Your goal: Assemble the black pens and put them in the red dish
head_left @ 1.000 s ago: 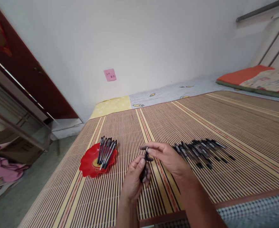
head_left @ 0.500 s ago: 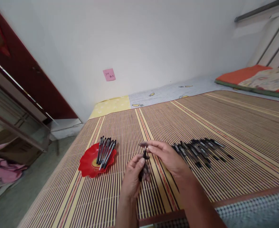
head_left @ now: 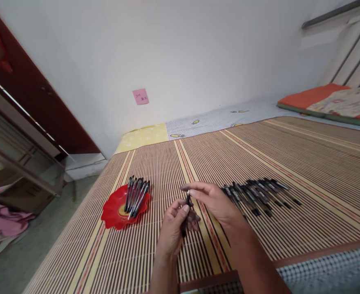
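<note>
Left hand (head_left: 174, 226): near the middle of the scene, just above the mat; its grip is clamped around the lower part of a black pen (head_left: 186, 212), thumb on top, fingers curled beneath.
Right hand (head_left: 214, 203): just right of the left hand; thumb and fingertips (head_left: 188, 190) pinch together at the pen's upper end. Whether they hold a separate small part there is too small to tell.
Black pen: held upright and slightly tilted between both hands, off the mat, between the red plate and the row of pens.
Red plate (head_left: 112, 212): left of the hands on the mat, scalloped rim, carrying a bundle of dark pens (head_left: 136, 195) that lie side by side, their far ends over the rim.
Row of pens (head_left: 258, 195): right of the hands, spread flat on the mat.
Striped bamboo mat (head_left: 290, 155): covers the bed.
Pink note (head_left: 140, 96): stuck on the far white wall.
Orange cushion (head_left: 329, 102): far right on the bed.
</note>
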`<state>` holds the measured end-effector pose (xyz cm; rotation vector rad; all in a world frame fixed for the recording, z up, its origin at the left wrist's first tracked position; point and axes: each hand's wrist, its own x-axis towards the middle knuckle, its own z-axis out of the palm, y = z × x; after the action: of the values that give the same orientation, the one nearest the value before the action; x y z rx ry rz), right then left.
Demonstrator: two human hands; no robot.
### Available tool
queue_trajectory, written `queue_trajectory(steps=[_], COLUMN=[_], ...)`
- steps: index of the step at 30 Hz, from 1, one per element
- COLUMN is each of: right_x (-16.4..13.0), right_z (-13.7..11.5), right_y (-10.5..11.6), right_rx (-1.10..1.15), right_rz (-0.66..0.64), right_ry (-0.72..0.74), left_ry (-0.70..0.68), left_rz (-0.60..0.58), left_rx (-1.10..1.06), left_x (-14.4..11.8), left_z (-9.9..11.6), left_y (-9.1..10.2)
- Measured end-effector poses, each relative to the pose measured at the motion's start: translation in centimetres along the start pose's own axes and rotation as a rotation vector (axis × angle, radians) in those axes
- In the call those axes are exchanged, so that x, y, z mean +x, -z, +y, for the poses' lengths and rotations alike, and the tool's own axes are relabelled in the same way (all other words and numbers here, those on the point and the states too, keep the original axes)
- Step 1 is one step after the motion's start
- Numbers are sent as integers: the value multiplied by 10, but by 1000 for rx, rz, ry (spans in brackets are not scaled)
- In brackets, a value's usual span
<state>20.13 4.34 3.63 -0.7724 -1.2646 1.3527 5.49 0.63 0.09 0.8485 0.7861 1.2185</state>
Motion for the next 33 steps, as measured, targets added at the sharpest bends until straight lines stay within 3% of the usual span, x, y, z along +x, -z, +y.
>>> queue_trajectory(steps=[6,11,16,24,27,29,33], right_x=[0,0,2,6,11,13,13], right_z=[2,1,4,12,23,33,49], right_y=[1,1,-1,5,24,37,45], right_rx=[27,-19,-6,-81,-266,-557,-1184], right_rz=[102,-23,-12,82,273,385,347], right_ry=[-63,-65,-109,-56,37,76,-5], left_ry=[-12,-19,-48,-143,-139,-122,-102], left_rz=[-1,-2,6,143,231,251,268], left_rx=[6,-21,18,145,143,127,113], left_x=[1,2,3,6,8,9,11], left_z=[-2,-2,-4,-2,-1,-1,-5], left_y=[0,1,2,-3,3,9,15])
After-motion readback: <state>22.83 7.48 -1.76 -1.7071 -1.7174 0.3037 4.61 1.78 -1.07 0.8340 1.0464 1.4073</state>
